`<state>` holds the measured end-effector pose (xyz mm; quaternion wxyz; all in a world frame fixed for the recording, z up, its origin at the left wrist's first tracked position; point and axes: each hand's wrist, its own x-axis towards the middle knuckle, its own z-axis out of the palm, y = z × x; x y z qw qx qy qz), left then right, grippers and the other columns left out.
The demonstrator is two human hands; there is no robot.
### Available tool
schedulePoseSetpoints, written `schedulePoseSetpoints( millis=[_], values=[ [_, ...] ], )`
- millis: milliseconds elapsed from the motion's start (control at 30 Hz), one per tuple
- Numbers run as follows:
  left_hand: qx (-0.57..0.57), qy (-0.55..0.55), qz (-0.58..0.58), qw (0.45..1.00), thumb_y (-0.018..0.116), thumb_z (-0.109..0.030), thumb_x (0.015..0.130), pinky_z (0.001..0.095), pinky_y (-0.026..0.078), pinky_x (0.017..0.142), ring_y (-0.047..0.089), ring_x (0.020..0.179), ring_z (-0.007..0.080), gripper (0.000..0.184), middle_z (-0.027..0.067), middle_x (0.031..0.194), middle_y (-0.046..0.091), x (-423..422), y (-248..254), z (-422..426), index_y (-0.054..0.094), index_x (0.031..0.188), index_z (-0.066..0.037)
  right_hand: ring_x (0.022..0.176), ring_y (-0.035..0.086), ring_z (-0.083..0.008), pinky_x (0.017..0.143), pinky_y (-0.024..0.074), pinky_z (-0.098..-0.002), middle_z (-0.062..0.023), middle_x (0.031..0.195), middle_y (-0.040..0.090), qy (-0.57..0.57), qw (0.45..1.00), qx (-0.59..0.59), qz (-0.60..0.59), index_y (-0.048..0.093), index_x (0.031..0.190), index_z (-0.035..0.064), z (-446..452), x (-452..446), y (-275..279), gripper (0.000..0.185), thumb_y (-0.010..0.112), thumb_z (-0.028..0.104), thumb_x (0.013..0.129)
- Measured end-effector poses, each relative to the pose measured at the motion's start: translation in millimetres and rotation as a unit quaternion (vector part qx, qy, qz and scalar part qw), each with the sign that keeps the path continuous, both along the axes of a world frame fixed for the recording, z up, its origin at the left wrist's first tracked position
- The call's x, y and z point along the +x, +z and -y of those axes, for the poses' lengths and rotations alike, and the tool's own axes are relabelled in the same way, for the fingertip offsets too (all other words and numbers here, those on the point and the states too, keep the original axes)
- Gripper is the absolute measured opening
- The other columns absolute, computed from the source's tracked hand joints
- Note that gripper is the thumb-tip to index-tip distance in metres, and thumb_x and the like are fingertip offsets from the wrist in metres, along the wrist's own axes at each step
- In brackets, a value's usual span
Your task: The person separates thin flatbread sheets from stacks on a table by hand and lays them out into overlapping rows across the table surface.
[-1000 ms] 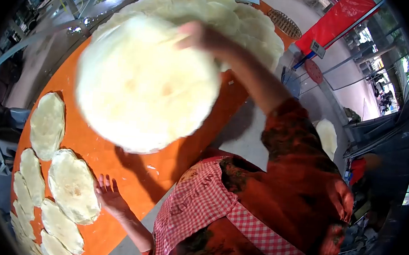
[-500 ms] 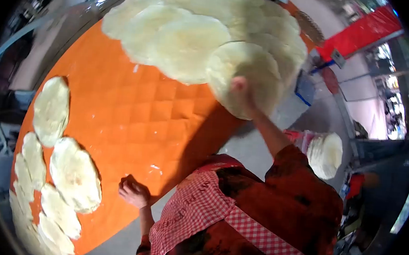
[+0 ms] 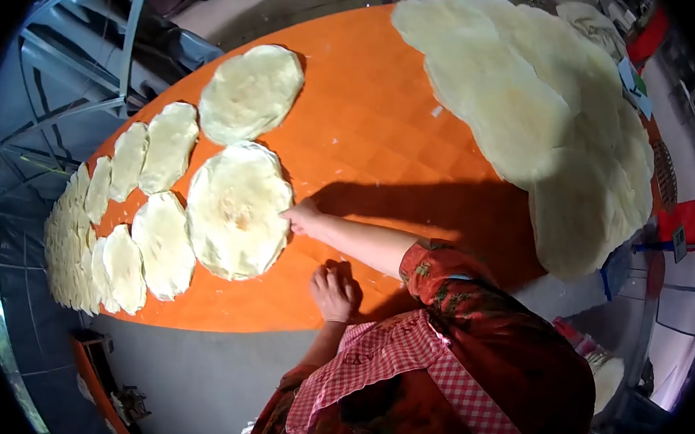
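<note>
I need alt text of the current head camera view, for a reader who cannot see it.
A person's right hand touches the edge of a pale, flat round on an orange table, with the left hand nearby. More rounds lie at left; larger overlapping sheets cover the right.

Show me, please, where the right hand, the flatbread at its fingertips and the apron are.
Right hand (image 3: pixel 305 216): head view, on the middle of the hand.
Flatbread (image 3: pixel 234 201): head view, near the middle of its upper face.
Apron (image 3: pixel 387 345): head view, on its checked cloth.
</note>
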<state>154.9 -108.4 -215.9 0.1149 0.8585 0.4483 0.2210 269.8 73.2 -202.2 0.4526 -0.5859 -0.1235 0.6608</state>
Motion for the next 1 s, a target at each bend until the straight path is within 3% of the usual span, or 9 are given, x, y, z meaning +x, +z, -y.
schedulePoseSetpoints(
  millis=[167, 267, 400, 467, 567, 667, 800, 900, 1000],
  values=[
    [-0.047, -0.057, 0.099, 0.992, 0.062, -0.026, 0.074, 0.0511, 0.037, 0.093, 0.043, 0.110, 0.0415, 0.038, 0.0203, 0.122, 0.047, -18.1, 1.7, -9.9, 0.056, 0.105, -0.005, 0.067, 0.062, -0.0232, 0.053, 0.0488, -0.0359, -0.0123, 0.084, 0.065, -0.097, 0.995, -0.017, 0.030, 0.062, 0.096, 0.0021, -7.1, -36.9, 2.7, 0.034, 0.075, 0.023, 0.074],
    [-0.161, -0.187, 0.240, 0.939, 0.067, -0.012, 0.072, 0.0447, 0.042, 0.091, 0.049, 0.105, 0.0364, 0.032, 0.0171, 0.114, 0.054, -59.3, 0.7, -40.3, 0.058, 0.101, -0.004, 0.077, 0.062, -0.0257, 0.059, 0.0519, -0.0402, -0.0125, 0.088, 0.065, 0.114, 0.985, -0.088, 0.092, 0.058, 0.103, 0.0006, -11.5, -8.5, 21.2, 0.052, 0.076, 0.039, 0.073],
    [-0.075, -0.165, 0.196, 0.964, 0.065, -0.006, 0.073, 0.0410, 0.046, 0.075, 0.054, 0.087, 0.0350, 0.020, 0.0158, 0.093, 0.057, -126.2, 25.5, -75.7, 0.060, 0.092, -0.003, 0.072, 0.060, -0.0214, 0.058, 0.0524, -0.0332, -0.0106, 0.090, 0.063, 0.069, 0.921, -0.080, 0.376, 0.059, 0.102, 0.0002, -81.0, 61.9, 15.1, 0.050, 0.075, 0.039, 0.074],
    [-0.056, -0.178, 0.123, 0.975, 0.065, -0.005, 0.072, 0.0407, 0.047, 0.069, 0.055, 0.082, 0.0328, 0.015, 0.0134, 0.087, 0.058, -145.4, 23.1, -91.2, 0.060, 0.087, -0.004, 0.074, 0.060, -0.0195, 0.058, 0.0511, -0.0302, -0.0096, 0.092, 0.064, -0.067, 0.937, -0.019, 0.343, 0.060, 0.102, 0.0021, -125.5, 91.0, -8.5, 0.045, 0.073, 0.037, 0.077],
    [-0.047, -0.189, 0.176, 0.965, 0.065, -0.006, 0.072, 0.0400, 0.048, 0.063, 0.056, 0.073, 0.0316, 0.014, 0.0129, 0.081, 0.057, -147.7, 6.7, -107.3, 0.060, 0.086, -0.006, 0.077, 0.061, -0.0190, 0.061, 0.0511, -0.0323, -0.0082, 0.094, 0.064, -0.214, 0.948, 0.003, 0.235, 0.059, 0.104, 0.0030, -186.1, 106.3, 0.5, 0.041, 0.071, 0.032, 0.078],
    [-0.083, -0.192, 0.192, 0.959, 0.065, -0.005, 0.072, 0.0407, 0.048, 0.063, 0.055, 0.073, 0.0322, 0.016, 0.0137, 0.080, 0.056, -144.8, 8.6, -115.2, 0.060, 0.088, -0.007, 0.077, 0.061, -0.0202, 0.064, 0.0518, -0.0370, -0.0079, 0.096, 0.065, -0.239, 0.956, 0.013, 0.173, 0.058, 0.107, 0.0041, -249.9, 128.5, -15.4, 0.038, 0.071, 0.026, 0.079],
    [-0.174, -0.171, 0.028, 0.969, 0.062, -0.018, 0.079, 0.0400, 0.048, 0.062, 0.059, 0.078, 0.0298, 0.016, 0.0139, 0.091, 0.061, -162.5, -33.7, -107.1, 0.061, 0.088, -0.005, 0.090, 0.064, -0.0221, 0.081, 0.0530, -0.0426, -0.0062, 0.104, 0.066, -0.293, 0.952, -0.063, 0.066, 0.059, 0.112, 0.0089, -314.8, 132.7, -7.9, 0.030, 0.063, 0.018, 0.084],
    [-0.202, -0.125, 0.053, 0.970, 0.060, -0.022, 0.081, 0.0402, 0.048, 0.064, 0.060, 0.082, 0.0288, 0.020, 0.0132, 0.094, 0.062, -155.6, -8.5, -109.5, 0.062, 0.092, -0.005, 0.085, 0.064, -0.0244, 0.077, 0.0524, -0.0415, -0.0103, 0.096, 0.066, -0.261, 0.931, 0.061, 0.249, 0.059, 0.107, 0.0035, -382.0, 152.0, 23.7, 0.032, 0.064, 0.012, 0.077],
    [-0.210, -0.134, 0.066, 0.966, 0.059, -0.028, 0.083, 0.0403, 0.049, 0.067, 0.061, 0.084, 0.0286, 0.025, 0.0138, 0.097, 0.063, -153.9, -9.1, -113.0, 0.062, 0.093, -0.005, 0.080, 0.065, -0.0267, 0.074, 0.0517, -0.0404, -0.0143, 0.089, 0.066, -0.175, 0.811, 0.250, 0.500, 0.060, 0.103, -0.0018, -415.4, 154.0, 138.4, 0.034, 0.064, 0.005, 0.070]
  ],
)
